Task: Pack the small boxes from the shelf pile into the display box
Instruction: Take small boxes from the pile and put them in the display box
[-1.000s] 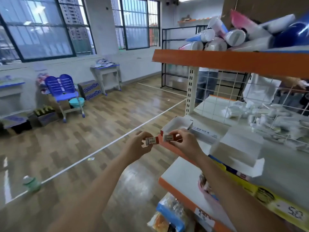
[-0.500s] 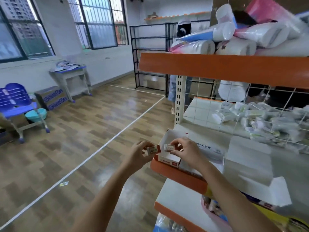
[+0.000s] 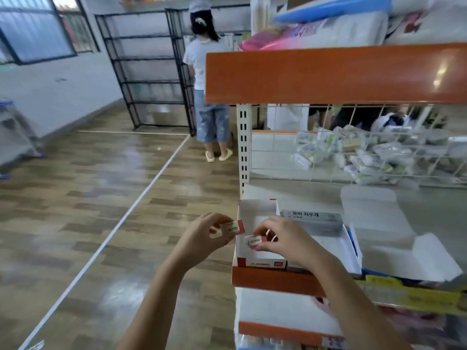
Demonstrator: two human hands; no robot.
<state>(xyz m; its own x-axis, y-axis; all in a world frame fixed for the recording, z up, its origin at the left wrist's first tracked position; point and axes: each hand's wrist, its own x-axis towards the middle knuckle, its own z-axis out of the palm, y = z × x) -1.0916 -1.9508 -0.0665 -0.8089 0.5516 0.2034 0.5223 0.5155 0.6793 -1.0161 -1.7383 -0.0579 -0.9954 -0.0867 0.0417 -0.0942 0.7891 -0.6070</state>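
My left hand [image 3: 202, 236] pinches a small white and red box [image 3: 233, 227] just left of the display box [image 3: 260, 261]. The display box is white with red trim and stands open at the left end of the shelf [image 3: 275, 280]. My right hand [image 3: 283, 238] pinches a second small box [image 3: 254, 241] over the display box's open top. Beyond the wire grid at the back lies a pile of small white packs [image 3: 358, 152].
A grey lid with Korean print [image 3: 312, 218] and an open white carton [image 3: 341, 248] sit right of the display box. The orange upper shelf [image 3: 328, 74] hangs overhead. A person [image 3: 207, 79] stands by black racks [image 3: 146, 69] beyond the shelf's corner.
The view has swung right and closer to the shelf. My right hand has carried its small box over the display box; my left hand still holds its box beside it.
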